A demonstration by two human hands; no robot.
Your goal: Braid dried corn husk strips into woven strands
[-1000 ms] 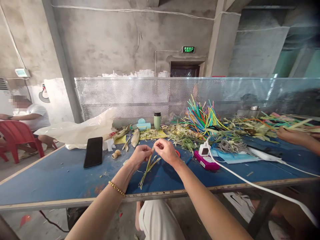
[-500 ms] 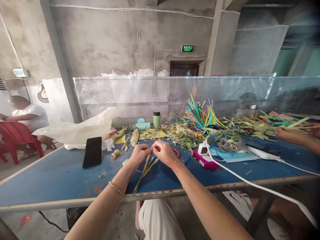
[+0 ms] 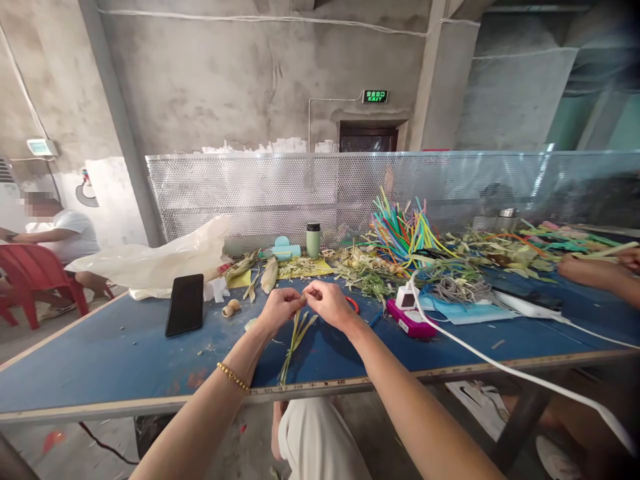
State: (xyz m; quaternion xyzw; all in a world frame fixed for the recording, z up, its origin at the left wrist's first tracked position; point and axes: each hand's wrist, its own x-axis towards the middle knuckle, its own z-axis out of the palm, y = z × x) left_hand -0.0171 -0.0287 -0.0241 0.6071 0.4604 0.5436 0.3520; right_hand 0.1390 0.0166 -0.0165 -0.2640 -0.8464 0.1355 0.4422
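Bare concrete walls rise behind a perforated metal screen point(image 3: 250, 193), with a green exit sign point(image 3: 375, 97) glowing above a dark doorway, and in front of the screen runs a long blue table point(image 3: 220, 353). From where I stand, the left hand point(image 3: 281, 309) and right hand point(image 3: 329, 305) meet above its near half, thumbs and fingertips pinched close together on the top of some plant strips point(image 3: 294, 343). The strips hang just below the fingertips, fanning downward toward the table's front edge. Their upper end is hidden in the grip, so I cannot tell how the two hands share it. A gold bracelet point(image 3: 233, 377) circles the left wrist.

The right hand partly covers a red loop point(image 3: 354, 305) just beyond it. Farther right sit a purple box point(image 3: 411, 325) and a white plug point(image 3: 407, 298), a white cable point(image 3: 480, 353) sweeping over the table edge. To the left lie a black phone point(image 3: 185, 305) and small tan pieces point(image 3: 231, 308). Dried leaves point(image 3: 365, 267), a green bottle point(image 3: 313, 241) and bright coloured stems point(image 3: 400, 227) crowd the back. At far right, a co-worker's hand point(image 3: 583, 268) is near more leaves.
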